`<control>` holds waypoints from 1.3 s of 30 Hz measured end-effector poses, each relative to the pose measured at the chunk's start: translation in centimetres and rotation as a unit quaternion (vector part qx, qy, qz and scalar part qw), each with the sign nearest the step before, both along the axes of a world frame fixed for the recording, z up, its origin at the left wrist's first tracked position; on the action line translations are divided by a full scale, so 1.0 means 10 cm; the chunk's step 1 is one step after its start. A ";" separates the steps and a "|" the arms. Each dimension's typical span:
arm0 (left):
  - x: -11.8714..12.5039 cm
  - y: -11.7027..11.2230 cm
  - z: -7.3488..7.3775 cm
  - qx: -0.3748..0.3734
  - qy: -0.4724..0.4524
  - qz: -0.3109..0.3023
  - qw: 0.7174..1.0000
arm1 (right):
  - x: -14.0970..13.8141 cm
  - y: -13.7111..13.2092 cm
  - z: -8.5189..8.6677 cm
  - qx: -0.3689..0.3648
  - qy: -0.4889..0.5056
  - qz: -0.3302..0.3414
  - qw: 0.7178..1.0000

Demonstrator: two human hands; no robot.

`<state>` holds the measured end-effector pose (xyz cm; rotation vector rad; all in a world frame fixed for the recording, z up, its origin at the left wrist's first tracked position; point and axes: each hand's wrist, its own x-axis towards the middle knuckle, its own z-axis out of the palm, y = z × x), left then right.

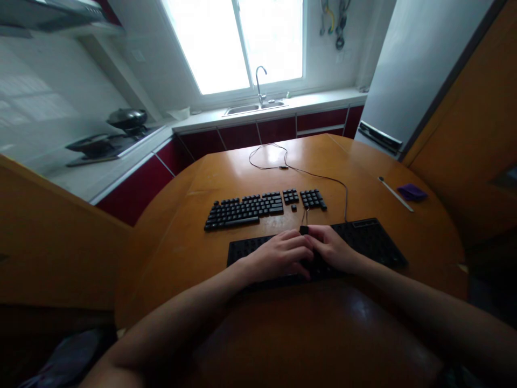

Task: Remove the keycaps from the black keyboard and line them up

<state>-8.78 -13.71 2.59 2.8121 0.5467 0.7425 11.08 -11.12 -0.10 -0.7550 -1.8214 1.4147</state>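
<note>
A black keyboard base (371, 245) with its keycaps off lies on the round wooden table (194, 183) in front of me. Both my hands rest on its middle, side by side and touching. My left hand (278, 254) lies with fingers curled down onto the base. My right hand (333, 249) pinches a small black keycap (304, 230) at the base's far edge. Beyond the base, the removed black keycaps (258, 207) are laid out in keyboard order on the table.
A thin cable (283, 164) runs from the keyboard across the table's far side. A white stick-like tool (395, 194) and a purple cloth (412, 192) lie at the right. Behind are a counter with sink (254, 108), a stove (109, 143) and a fridge (420, 64).
</note>
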 end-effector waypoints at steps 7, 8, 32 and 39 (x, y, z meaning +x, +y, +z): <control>-0.40 0.33 0.01 -0.112 -0.134 0.238 0.955 | 0.01 0.05 -0.02 -0.087 0.034 -0.037 0.995; -0.50 0.41 -0.02 -0.120 -0.125 0.271 0.947 | 0.02 0.07 -0.02 -0.087 0.042 -0.048 0.994; -0.95 0.64 -0.35 -0.067 0.038 0.456 0.887 | 0.06 0.13 -0.04 -0.079 0.042 -0.064 0.994; -0.93 0.65 -0.37 -0.057 0.027 0.461 0.885 | 0.05 0.12 -0.02 -0.079 0.041 -0.068 0.994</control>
